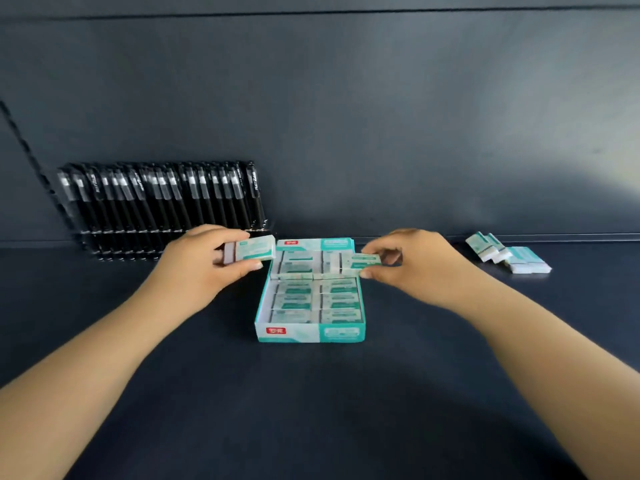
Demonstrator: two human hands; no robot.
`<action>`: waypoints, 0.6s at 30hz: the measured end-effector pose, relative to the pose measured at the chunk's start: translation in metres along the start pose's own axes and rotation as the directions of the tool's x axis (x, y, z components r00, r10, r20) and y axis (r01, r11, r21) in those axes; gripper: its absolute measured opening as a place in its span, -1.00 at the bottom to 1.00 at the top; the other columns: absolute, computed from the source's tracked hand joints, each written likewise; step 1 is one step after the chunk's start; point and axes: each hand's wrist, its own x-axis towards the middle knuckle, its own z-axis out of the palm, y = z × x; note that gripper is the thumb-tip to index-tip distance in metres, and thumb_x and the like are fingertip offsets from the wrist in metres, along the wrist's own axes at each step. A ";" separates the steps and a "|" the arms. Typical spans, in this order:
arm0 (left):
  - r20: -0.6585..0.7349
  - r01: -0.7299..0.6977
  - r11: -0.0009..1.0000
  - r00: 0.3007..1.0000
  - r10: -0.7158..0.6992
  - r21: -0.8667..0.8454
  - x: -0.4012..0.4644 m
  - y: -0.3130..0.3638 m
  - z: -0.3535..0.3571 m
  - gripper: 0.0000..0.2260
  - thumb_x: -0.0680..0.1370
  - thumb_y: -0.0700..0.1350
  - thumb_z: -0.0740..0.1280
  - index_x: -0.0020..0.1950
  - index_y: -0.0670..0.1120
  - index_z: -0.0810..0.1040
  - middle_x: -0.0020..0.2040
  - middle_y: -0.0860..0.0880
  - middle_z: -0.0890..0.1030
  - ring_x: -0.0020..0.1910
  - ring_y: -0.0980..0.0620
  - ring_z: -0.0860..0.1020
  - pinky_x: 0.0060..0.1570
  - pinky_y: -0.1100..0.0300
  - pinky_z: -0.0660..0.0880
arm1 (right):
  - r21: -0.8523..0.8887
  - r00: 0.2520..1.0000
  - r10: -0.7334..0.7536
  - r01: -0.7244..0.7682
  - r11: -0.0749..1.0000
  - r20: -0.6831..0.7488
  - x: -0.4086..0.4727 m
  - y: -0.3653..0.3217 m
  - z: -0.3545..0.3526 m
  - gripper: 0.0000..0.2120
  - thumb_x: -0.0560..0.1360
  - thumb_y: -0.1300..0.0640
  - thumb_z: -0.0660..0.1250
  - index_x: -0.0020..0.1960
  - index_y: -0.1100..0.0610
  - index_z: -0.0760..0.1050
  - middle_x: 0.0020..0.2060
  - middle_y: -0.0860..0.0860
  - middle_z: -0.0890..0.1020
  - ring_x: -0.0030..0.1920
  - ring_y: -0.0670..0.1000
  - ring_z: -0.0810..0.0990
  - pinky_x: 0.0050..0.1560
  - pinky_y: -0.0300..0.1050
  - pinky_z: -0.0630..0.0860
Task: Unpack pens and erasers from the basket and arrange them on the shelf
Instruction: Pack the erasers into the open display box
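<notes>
An open teal and white eraser box [291, 333] lies in the middle of the dark shelf [311, 393], with several wrapped erasers packed in rows inside. My left hand [204, 268] grips one eraser [254, 251] just left of the box's far corner, lifted off the shelf. My right hand [412, 268] pinches another eraser [362, 263] over the box's far right part. A row of black pens [162, 202] leans against the back wall at the left.
A small pile of several erasers [507, 254] lies at the right near the back wall. The dark back panel [346, 116] rises behind everything. Bare shelf surface stretches in front of the box and between the box and the pile.
</notes>
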 end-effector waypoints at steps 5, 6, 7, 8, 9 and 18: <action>0.057 0.036 0.990 0.998 -0.029 -0.137 0.011 -0.034 -0.001 -0.60 0.39 -0.19 0.46 0.21 -0.10 0.53 0.13 0.04 0.47 -0.01 0.11 0.52 -0.02 0.41 0.38 | -0.114 0.995 0.088 -0.082 0.990 0.055 0.021 -0.039 0.031 -0.67 0.50 0.02 0.28 0.24 0.08 0.49 0.12 0.00 0.55 0.08 0.02 0.52 0.09 -0.17 0.40; 0.062 0.041 0.986 0.998 -0.031 -0.160 0.011 -0.037 0.001 -0.61 0.40 -0.20 0.45 0.21 -0.10 0.53 0.12 0.05 0.48 -0.06 0.15 0.52 -0.10 0.52 0.36 | -0.154 0.993 0.088 -0.075 0.985 0.079 0.024 -0.043 0.038 -0.65 0.51 0.01 0.26 0.27 0.07 0.47 0.15 0.00 0.54 0.11 0.01 0.50 0.10 -0.17 0.39; 0.064 0.051 0.982 0.997 -0.040 -0.180 0.010 -0.039 0.002 -0.64 0.40 -0.20 0.45 0.19 -0.09 0.53 0.09 0.06 0.50 -0.12 0.22 0.51 -0.19 0.60 0.35 | -0.189 0.991 0.086 -0.066 0.980 0.099 0.027 -0.047 0.043 -0.64 0.51 0.00 0.25 0.29 0.06 0.44 0.17 0.00 0.53 0.13 0.01 0.49 0.10 -0.19 0.37; 0.070 0.064 0.977 0.996 -0.050 -0.202 0.009 -0.042 0.003 -0.67 0.41 -0.20 0.45 0.16 -0.07 0.54 0.03 0.09 0.53 -0.17 0.29 0.49 -0.26 0.64 0.33 | -0.214 0.990 0.089 -0.064 0.975 0.108 0.030 -0.051 0.049 -0.63 0.51 -0.01 0.25 0.30 0.04 0.43 0.18 -0.01 0.53 0.14 0.01 0.48 0.08 -0.21 0.35; 0.074 0.073 0.972 0.996 -0.058 -0.225 0.008 -0.044 0.004 -0.71 0.41 -0.20 0.44 0.11 -0.05 0.54 -0.03 0.13 0.54 -0.20 0.34 0.47 -0.30 0.65 0.33 | -0.223 0.990 0.097 -0.071 0.972 0.106 0.032 -0.053 0.053 -0.62 0.51 -0.01 0.25 0.30 0.04 0.42 0.17 -0.02 0.53 0.14 0.00 0.48 0.04 -0.23 0.33; 0.104 0.080 0.942 0.993 -0.049 -0.326 0.008 -0.051 0.008 -0.78 0.42 -0.18 0.44 -0.01 0.02 0.49 0.00 0.10 0.55 -0.19 0.34 0.50 -0.29 0.60 0.37 | -0.137 0.999 0.022 -0.016 0.990 0.044 0.031 -0.048 0.066 -0.72 0.49 0.02 0.30 0.19 -0.01 0.53 0.19 -0.11 0.48 0.16 -0.12 0.44 0.19 -0.31 0.31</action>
